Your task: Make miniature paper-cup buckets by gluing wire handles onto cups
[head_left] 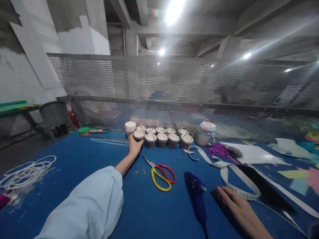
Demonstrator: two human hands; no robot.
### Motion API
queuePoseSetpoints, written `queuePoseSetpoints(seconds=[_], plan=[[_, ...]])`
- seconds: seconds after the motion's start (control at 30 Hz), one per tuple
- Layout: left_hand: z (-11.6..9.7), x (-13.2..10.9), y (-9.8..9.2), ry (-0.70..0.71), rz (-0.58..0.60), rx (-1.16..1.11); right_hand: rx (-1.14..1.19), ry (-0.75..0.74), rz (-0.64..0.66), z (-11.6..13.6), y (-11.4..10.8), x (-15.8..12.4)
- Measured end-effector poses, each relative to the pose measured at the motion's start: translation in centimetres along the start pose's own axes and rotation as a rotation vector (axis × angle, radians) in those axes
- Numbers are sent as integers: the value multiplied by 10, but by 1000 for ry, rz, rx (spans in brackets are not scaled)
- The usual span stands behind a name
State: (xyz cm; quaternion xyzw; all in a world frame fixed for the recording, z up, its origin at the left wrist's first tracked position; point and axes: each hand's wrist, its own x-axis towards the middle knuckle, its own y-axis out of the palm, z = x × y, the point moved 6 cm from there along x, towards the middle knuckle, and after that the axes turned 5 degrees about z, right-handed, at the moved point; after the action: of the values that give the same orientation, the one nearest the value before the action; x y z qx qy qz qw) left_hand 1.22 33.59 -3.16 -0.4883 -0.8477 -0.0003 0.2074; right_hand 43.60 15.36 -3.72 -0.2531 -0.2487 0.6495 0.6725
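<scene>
My left hand (135,145) reaches far forward in a light blue sleeve and grips a small brown paper cup with a wire handle (139,134), the leftmost of a row of several filled cups (166,137). My right hand (230,201) rests flat on the blue table, fingers stretched out, next to a white ribbon (228,174). A blue glue gun (196,197) lies just left of that hand. Scissors with red and yellow handles (160,172) lie between my two arms.
A stack of white cups (130,127) stands behind the row. A lidded jar (205,133), purple shreds (218,150), white paper (254,154) and coloured paper scraps (302,177) lie to the right. White wire rings (26,171) sit at the left. A perforated metal screen (174,89) backs the table.
</scene>
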Motion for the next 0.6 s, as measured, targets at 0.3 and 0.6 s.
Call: queuePoseSetpoints(seconds=[0.3,0.6], plan=[[15,-1,7,35,34,97,-65,68,-8,6,-3,2],[14,5,7,110,7,177,-118,46,23,15,-1,1]])
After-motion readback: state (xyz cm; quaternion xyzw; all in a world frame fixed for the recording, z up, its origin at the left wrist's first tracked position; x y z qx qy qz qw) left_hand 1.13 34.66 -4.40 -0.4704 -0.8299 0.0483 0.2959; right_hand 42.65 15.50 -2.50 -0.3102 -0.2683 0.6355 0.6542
